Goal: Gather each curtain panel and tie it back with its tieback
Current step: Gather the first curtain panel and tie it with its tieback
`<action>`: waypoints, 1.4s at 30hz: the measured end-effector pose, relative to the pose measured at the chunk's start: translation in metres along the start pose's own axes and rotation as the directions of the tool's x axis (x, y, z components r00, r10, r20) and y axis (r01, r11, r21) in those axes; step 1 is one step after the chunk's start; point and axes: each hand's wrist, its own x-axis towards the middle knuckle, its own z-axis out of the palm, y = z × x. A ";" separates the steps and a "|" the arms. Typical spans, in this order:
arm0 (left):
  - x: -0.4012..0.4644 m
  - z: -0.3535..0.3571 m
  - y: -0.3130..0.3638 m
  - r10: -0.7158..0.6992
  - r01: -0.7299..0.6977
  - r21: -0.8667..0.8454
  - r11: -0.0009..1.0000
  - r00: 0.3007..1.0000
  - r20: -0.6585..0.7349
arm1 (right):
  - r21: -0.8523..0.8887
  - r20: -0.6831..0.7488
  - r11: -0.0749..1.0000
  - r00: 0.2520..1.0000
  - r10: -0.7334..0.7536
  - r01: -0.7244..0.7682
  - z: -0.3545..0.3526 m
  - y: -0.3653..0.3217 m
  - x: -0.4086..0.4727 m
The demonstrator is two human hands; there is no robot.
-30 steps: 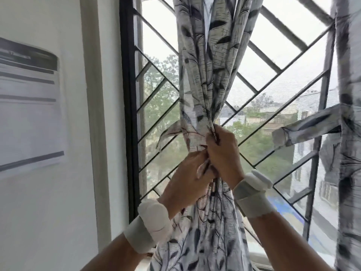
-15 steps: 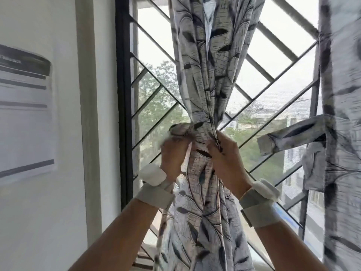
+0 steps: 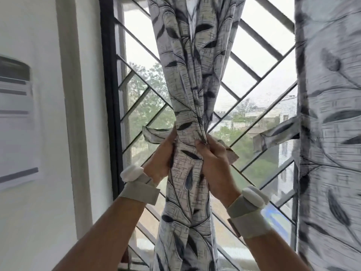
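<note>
A window (image 3: 254, 90) fills most of the view, its dark metal frame holding a grille (image 3: 140, 106) of flat diagonal bars that cross into diamond shapes; trees and pale buildings show hazily through it. To the left stands a smooth white wall (image 3: 39, 212), with a paper notice (image 3: 15, 122) fixed to it, printed with dark horizontal bands; the writing on it is too blurred to read.

The middle curtain panel (image 3: 193, 61) hangs in front of the grille, a woven-looking cloth in cream and grey printed with dark leaves and cross-hatched patches. It is gathered into a narrow waist at mid-height and flares out again below. A second curtain panel (image 3: 330, 133) of the same print hangs at the right edge, close to the camera and blurred, with a tied tieback (image 3: 275, 135) around it whose loose end juts left.

At the middle panel's waist, the left hand (image 3: 162, 159) grips the left end of that panel's tieback (image 3: 154, 134), a flat strip of the same leaf cloth that curls out to the left. The right hand (image 3: 214, 161) clutches the bunched folds on the right side, fingers curled into the cloth, with another end of the strip poking out behind it. Each wrist carries a grey fabric wristband (image 3: 139, 189) with a rounded white pod on top.
</note>
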 end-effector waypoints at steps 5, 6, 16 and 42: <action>-0.001 -0.005 -0.004 0.052 -0.047 0.162 0.986 0.998 -0.027 | -0.300 -0.006 0.954 1.000 -0.023 0.020 0.003 -0.005 0.000; 0.000 -0.002 -0.004 0.043 -0.038 0.166 0.985 0.999 -0.023 | -0.347 -0.018 0.938 1.000 -0.018 0.011 0.003 -0.008 0.000; -0.002 -0.004 -0.003 0.025 -0.004 0.196 0.981 0.994 -0.105 | -0.576 0.082 0.804 0.989 -0.124 0.148 -0.016 -0.030 0.003; -0.021 0.022 -0.004 0.743 -0.346 0.767 0.541 0.624 -0.243 | -0.243 -0.074 0.935 0.956 -0.284 0.259 -0.004 -0.037 -0.003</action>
